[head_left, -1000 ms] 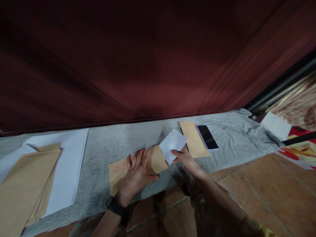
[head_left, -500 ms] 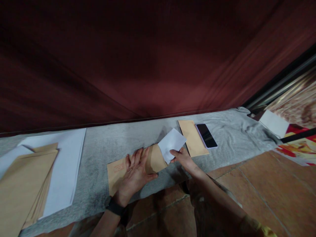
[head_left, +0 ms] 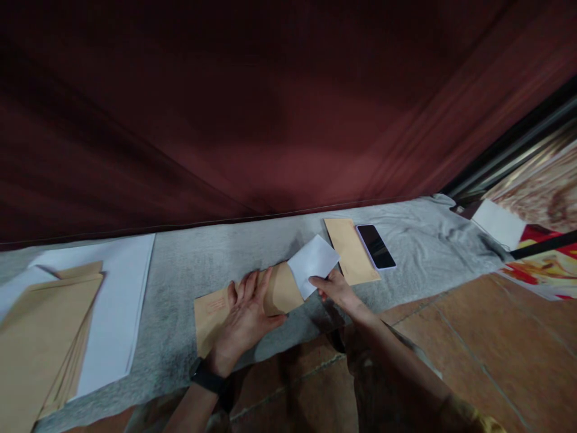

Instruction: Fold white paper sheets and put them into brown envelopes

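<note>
Right of the printed envelope (head_left: 285,290) lie a second envelope (head_left: 350,251) and a phone (head_left: 377,248); well left of it, piled envelopes (head_left: 47,328) rest on white paper (head_left: 122,300). The left hand (head_left: 247,319), spread flat, covers part of the printed envelope; the right hand (head_left: 336,290) pinches a small sheet (head_left: 314,263) at its right end. A grey cloth-covered surface (head_left: 175,279) lies beneath it, a dark red curtain (head_left: 288,138) beyond, tiled floor (head_left: 478,349) nearer. One phone, one pinched sheet, two single envelopes; the pile overlaps too much to count.

Two hands (head_left: 249,313) — one phone (head_left: 377,247)
</note>
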Available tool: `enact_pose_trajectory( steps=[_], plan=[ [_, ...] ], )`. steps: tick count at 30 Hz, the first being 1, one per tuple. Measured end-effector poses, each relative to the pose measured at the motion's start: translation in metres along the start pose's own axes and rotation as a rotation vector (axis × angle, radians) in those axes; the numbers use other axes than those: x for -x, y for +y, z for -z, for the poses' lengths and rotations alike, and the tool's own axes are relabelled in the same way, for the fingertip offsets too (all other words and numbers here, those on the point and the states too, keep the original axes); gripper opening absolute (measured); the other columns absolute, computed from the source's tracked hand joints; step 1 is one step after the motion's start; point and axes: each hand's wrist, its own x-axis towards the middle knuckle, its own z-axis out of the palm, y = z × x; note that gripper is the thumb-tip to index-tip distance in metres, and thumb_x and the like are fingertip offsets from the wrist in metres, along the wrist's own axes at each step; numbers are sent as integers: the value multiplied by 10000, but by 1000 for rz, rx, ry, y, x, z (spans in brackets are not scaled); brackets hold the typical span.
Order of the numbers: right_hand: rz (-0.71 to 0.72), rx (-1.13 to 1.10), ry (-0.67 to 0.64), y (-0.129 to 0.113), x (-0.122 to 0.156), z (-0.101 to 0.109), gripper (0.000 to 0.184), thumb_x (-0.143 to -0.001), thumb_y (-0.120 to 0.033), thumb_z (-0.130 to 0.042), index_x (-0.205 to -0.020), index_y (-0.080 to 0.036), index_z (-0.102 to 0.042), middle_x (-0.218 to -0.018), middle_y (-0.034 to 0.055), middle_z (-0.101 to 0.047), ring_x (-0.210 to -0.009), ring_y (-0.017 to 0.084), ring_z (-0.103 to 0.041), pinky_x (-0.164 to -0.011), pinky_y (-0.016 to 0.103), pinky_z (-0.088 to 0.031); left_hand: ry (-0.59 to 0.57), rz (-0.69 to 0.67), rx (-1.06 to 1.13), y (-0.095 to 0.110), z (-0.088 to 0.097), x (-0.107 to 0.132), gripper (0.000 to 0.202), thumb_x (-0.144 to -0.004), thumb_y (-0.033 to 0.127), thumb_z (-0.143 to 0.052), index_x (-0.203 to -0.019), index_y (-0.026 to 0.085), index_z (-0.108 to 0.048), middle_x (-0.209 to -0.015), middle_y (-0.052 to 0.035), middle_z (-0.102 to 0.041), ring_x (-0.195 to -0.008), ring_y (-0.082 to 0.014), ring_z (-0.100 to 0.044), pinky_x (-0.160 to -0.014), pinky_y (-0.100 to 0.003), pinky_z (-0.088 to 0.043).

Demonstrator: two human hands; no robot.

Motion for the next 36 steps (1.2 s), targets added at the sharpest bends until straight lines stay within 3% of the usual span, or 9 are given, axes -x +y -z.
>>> enact_pose_trajectory(
  steps=[12,18,25,31,36],
  plan=[
    [49,-51,23,-3,3,-6,309,-711,-439,-743,-586,-234,-548,-445,-30,-523,-373,114,-443,-369,240,-360,-6,-2,38,-1,3,-1,1049,-748,473,-726,-1599,307,-136,-1510,-145,-429,-1402,-380,-388,-1181,-698,-121],
    [17,-103,12,-7,9,-11,301,-711,-398,-756,-581,-227,-544,-451,-35,-518,-388,104,-424,-378,237,-361,-10,14,35,1,2,-1,1062,-742,472,-737,-1601,307,-135,-1520,-149,-418,-1410,-379,-378,-1178,-700,-127],
    [-55,-160,-100,-8,15,-13,281,-733,-401,-783,-645,-202,-605,-496,-16,-569,-424,117,-496,-416,244,-431,11,10,27,1,-1,-1,1035,-765,464,-712,-1604,287,-132,-1519,-156,-413,-1408,-378,-379,-1175,-700,-135],
    [-195,-261,-88,-20,13,17,297,-753,-403,-795,-873,-194,-620,-649,-4,-666,-562,147,-646,-477,221,-527,3,10,1,1,0,-1,1059,-744,470,-737,-1602,281,-145,-1521,-157,-409,-1420,-368,-368,-1185,-688,-131],
    [-92,-387,83,-27,0,44,210,-806,-362,-721,-922,-209,-636,-768,-6,-684,-591,127,-648,-508,215,-553,-5,-6,-4,-2,-1,-1,1080,-735,468,-752,-1604,285,-137,-1534,-164,-396,-1428,-370,-361,-1192,-679,-125]
  ],
)
